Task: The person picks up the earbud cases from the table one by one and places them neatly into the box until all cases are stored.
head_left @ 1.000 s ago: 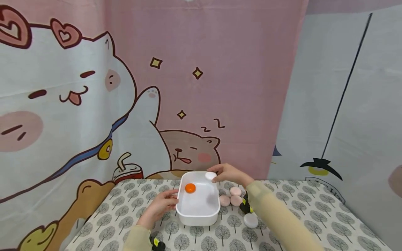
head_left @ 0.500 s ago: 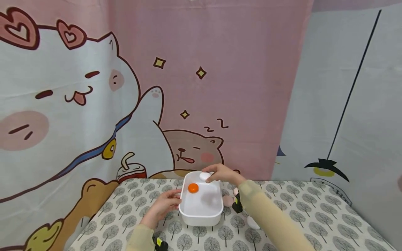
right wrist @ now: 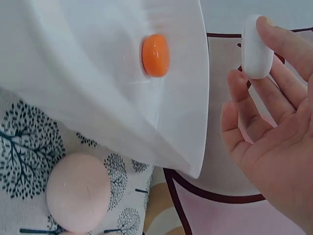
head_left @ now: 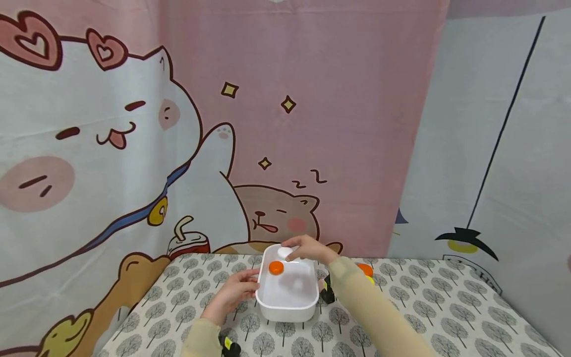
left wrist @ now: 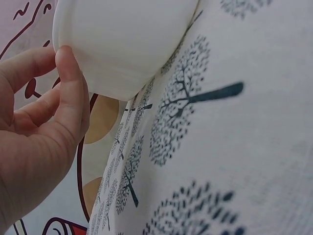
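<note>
A white rectangular box stands on the table with its opening up. My left hand holds its left wall; in the left wrist view the thumb presses against the wall near the rim. Above the box's far end, my right hand pinches a smooth, white, flattened round piece between thumb and fingers. That piece is clear of the box floor in the right wrist view. An orange round piece lies inside the box, near its far left.
A pale pink round piece lies on the tree-print cloth, right of the box. Orange and yellow round pieces show past my right sleeve, partly hidden. A cartoon curtain hangs behind the table.
My right hand has carried the white round piece leftward over the box's far end. My right sleeve now covers most pink pieces and uncovers orange and yellow ones. My left hand stays at the box.
</note>
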Available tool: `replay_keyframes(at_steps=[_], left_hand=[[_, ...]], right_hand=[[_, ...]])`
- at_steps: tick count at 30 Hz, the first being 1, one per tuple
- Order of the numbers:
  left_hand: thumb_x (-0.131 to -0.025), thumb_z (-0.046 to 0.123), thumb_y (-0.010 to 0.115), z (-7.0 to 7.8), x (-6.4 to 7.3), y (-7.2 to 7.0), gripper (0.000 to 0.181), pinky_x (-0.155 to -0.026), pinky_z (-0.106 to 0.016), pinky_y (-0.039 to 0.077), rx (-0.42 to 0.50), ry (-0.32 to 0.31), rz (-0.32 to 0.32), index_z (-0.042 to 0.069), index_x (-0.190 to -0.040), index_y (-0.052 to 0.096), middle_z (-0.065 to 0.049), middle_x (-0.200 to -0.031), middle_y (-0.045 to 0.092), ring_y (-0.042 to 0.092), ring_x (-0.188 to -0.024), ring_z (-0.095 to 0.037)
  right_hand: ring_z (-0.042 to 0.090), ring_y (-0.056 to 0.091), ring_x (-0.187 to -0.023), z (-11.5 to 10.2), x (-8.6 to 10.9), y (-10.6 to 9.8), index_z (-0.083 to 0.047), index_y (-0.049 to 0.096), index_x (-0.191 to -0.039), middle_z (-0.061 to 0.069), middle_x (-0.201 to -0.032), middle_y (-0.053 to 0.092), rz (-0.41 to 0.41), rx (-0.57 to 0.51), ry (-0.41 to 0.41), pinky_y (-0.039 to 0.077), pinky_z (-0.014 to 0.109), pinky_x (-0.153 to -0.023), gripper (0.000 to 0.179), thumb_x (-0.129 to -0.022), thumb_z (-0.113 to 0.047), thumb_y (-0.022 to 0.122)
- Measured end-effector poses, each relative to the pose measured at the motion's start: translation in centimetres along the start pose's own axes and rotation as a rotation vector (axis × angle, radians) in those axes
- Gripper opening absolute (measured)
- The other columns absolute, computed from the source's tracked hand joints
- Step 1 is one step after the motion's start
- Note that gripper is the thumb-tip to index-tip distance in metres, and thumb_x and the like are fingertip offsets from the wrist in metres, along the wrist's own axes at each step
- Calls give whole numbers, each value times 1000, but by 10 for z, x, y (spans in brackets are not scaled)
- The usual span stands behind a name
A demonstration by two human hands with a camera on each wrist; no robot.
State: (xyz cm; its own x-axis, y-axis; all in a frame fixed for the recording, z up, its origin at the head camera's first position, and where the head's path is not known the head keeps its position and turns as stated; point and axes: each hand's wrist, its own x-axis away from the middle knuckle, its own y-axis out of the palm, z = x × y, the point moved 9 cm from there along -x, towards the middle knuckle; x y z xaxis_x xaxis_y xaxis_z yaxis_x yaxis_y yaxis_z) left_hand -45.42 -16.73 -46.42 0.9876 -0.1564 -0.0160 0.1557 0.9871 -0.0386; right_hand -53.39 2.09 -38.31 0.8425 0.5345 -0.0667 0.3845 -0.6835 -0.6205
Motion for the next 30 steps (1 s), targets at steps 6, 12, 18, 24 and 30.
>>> replay_keyframes(at_steps=[6,12,18,24,30], left_hand=[[-87,-1,63,0,2,1,55,-73,-30,55,-1,1,-3,-9,-139,44,-26,-114,55,59,-79,-18],[-88,0,63,2,3,3,54,-72,-29,54,0,6,-11,-8,-138,46,-26,-115,55,59,-80,-19],[-88,1,63,5,2,1,54,-72,-29,54,-8,18,-8,-7,-138,46,-27,-116,54,58,-80,-19],[-88,-2,62,5,0,2,55,-73,-27,54,24,34,-37,-10,-139,42,-28,-117,53,59,-81,-17],[-88,-1,62,3,0,1,56,-72,-28,54,33,30,-43,-9,-140,42,-27,-115,53,59,-80,-17]], right_hand=[[19,58,-103,-3,-5,8,-17,70,-119,2,-121,65,-9,6,-5,51,42,-82,42,-78,-20,79],[21,57,-106,-6,-8,11,-15,69,-120,4,-123,64,1,14,-16,51,43,-82,42,-80,-19,78],[20,57,-107,-7,-14,16,-14,68,-121,4,-124,63,-1,9,-11,51,43,-83,44,-79,-20,79],[19,58,-101,-1,-21,23,-13,70,-120,3,-120,66,11,-2,8,51,39,-79,46,-76,-19,80],[18,58,-95,1,-24,32,-11,70,-119,3,-116,67,5,39,32,51,42,-77,47,-75,-18,81]])
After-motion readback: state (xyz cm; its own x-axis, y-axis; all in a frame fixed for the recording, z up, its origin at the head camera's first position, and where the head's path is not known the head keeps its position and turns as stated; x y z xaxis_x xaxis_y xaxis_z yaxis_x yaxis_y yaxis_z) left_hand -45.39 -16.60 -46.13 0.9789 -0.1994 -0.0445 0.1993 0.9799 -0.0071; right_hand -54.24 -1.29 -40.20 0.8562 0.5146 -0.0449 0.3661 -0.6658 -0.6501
